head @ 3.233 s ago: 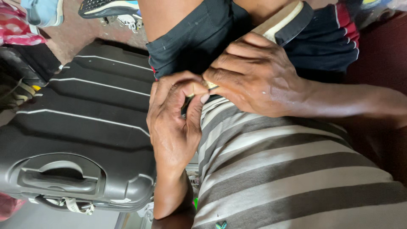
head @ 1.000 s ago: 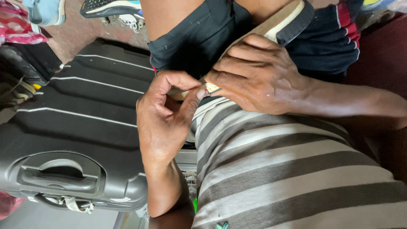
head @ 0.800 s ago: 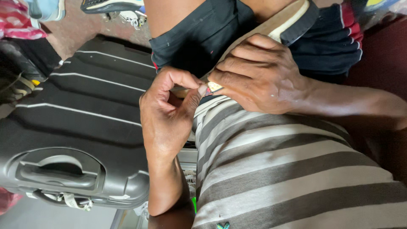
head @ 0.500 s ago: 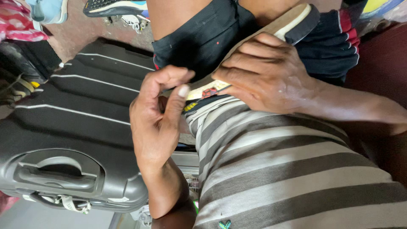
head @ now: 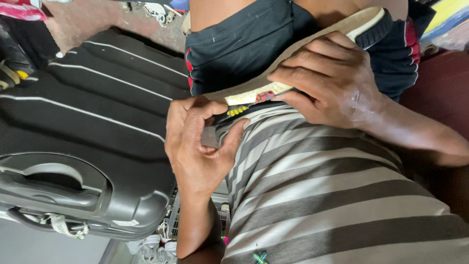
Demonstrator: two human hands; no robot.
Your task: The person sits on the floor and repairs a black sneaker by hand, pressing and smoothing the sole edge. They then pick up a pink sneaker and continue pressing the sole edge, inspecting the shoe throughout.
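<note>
A flat sandal with a tan insole and black sole edge (head: 364,22) lies slanted across my lap, heel end up at the right. My right hand (head: 330,80) grips it across the middle. My left hand (head: 198,142) is at the toe end, thumb and fingers pinching the sole's dark edge, where a yellow and red patch (head: 251,99) shows. My striped grey and white shirt (head: 332,195) fills the lower right, and black shorts (head: 244,44) lie behind the sandal.
A black hard-shell suitcase (head: 73,132) with white stripes and a handle lies to my left, close to my left hand. Dark shoes (head: 14,68) and cloth sit at the far left. White items lie on the floor below the suitcase (head: 156,247).
My left hand has slid down and left along the toe end and opened its grip slightly. The yellow and red patch on the sandal has come into sight. The right hand keeps its hold.
</note>
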